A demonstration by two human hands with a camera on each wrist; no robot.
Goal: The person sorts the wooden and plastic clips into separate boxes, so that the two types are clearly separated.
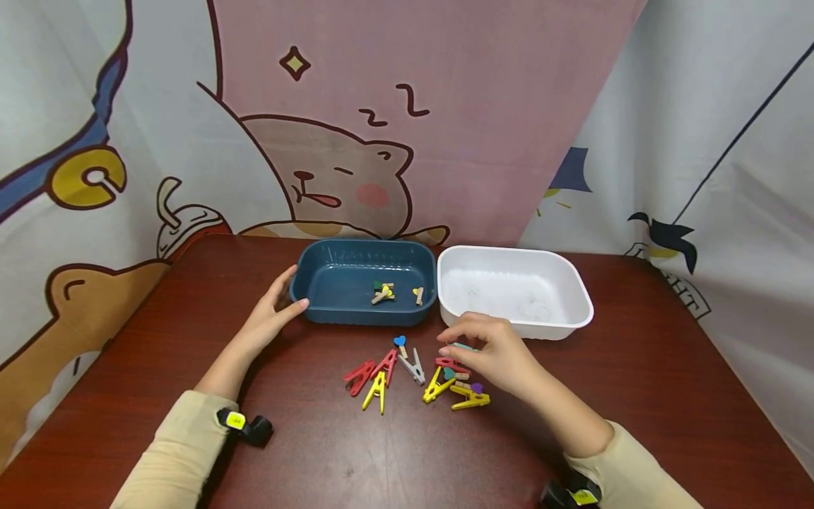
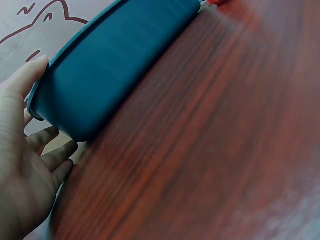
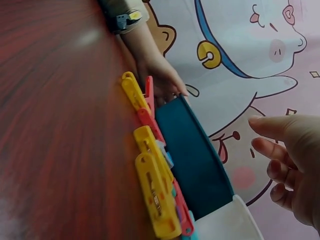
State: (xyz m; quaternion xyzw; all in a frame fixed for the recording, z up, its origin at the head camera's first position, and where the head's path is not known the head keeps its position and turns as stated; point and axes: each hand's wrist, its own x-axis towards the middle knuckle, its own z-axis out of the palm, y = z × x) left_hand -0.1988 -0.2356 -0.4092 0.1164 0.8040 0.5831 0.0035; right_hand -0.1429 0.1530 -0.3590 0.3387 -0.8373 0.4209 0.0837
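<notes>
My left hand holds the left end of a dark blue tray, thumb at the near corner of the rim and fingers along the outer side. Inside that tray lie several small wooden clothespins. My right hand hovers over the right part of a loose group of clothespins, its fingers loosely bent and nothing between thumb and fingertips. Around it lie a yellow clothespin, a red clothespin and small wooden ones with heart tops. A bit of teal peeks out beneath the fingers.
To the right of the blue tray stands a white tray, their ends side by side. Red clothespins, a grey clothespin and a blue-heart clothespin lie before the blue tray. A printed cloth hangs behind the table.
</notes>
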